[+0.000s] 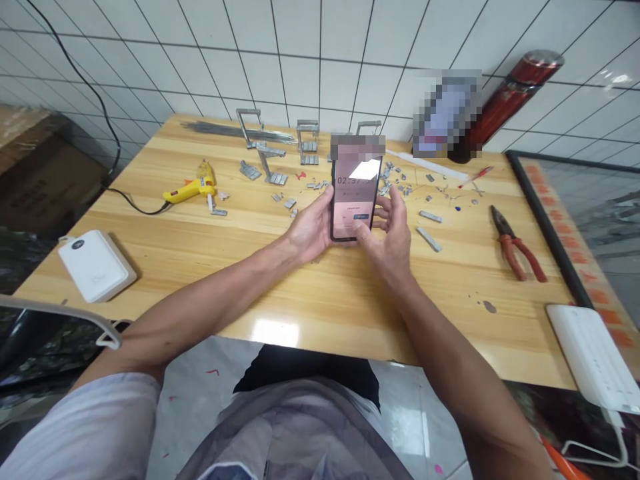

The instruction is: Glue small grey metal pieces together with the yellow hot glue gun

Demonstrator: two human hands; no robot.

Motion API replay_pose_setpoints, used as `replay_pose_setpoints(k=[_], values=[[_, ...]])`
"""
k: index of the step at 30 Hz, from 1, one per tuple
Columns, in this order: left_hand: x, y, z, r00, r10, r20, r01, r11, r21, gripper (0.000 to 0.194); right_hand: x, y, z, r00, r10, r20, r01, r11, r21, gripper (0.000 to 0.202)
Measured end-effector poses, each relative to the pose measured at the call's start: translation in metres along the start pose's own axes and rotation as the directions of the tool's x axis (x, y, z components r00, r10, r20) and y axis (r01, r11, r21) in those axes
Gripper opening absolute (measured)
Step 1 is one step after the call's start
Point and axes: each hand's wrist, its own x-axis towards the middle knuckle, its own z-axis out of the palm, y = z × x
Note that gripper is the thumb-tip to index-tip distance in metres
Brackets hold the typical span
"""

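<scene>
A smartphone (356,197) is held upright above the middle of the wooden table, its lit screen showing timer digits. My left hand (313,227) grips its left side. My right hand (393,230) is curled round the right side, with the thumb on the lower part of the screen. Behind the phone, small grey pieces (320,185) lie scattered. Several little grey frame-like models (309,143) stand near the wall, one partly hidden by the phone.
A yellow glue gun (193,187) with a cord lies left; pliers with red handles (517,247) lie right. White power banks (97,265) (595,353) sit at both sides. A red thermos (510,103) leans at the back. Grey rods (235,132) lie along the wall.
</scene>
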Motion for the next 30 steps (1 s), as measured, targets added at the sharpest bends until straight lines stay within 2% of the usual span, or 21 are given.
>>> replay_pose_setpoints(k=[3,6,12,16,19,24,30], values=[[0.007,0.002,0.014,0.998,0.052,-0.047,-0.052,0.999,-0.011,0.062,-0.001,-0.001,0.004,0.998,-0.037,-0.042,0.033,0.995,-0.091,0.119],[0.016,-0.003,0.031,0.995,0.076,-0.071,-0.079,0.996,-0.039,0.06,0.001,-0.001,0.004,0.998,-0.028,-0.06,0.015,0.977,-0.213,0.125],[0.035,-0.017,0.056,0.992,0.115,-0.059,-0.121,0.987,-0.106,0.059,0.007,0.007,0.003,0.992,-0.021,-0.127,-0.043,0.877,-0.479,0.133],[0.046,-0.021,0.062,0.992,0.099,-0.077,-0.111,0.978,-0.178,0.057,0.011,0.014,0.003,0.983,-0.024,-0.181,-0.067,0.876,-0.477,0.134],[0.052,-0.021,0.061,0.992,0.098,-0.08,-0.11,0.98,-0.166,0.056,0.013,0.02,0.001,0.978,-0.061,-0.2,-0.041,0.882,-0.469,0.13],[0.056,-0.016,0.057,0.995,0.02,-0.096,-0.027,0.997,-0.07,0.059,0.015,0.028,-0.006,0.967,-0.13,-0.218,0.028,0.909,-0.417,0.104],[0.058,-0.011,0.053,0.997,-0.016,-0.076,0.013,0.999,-0.04,0.061,0.015,0.028,-0.012,0.97,-0.106,-0.221,0.033,0.951,-0.308,0.087]])
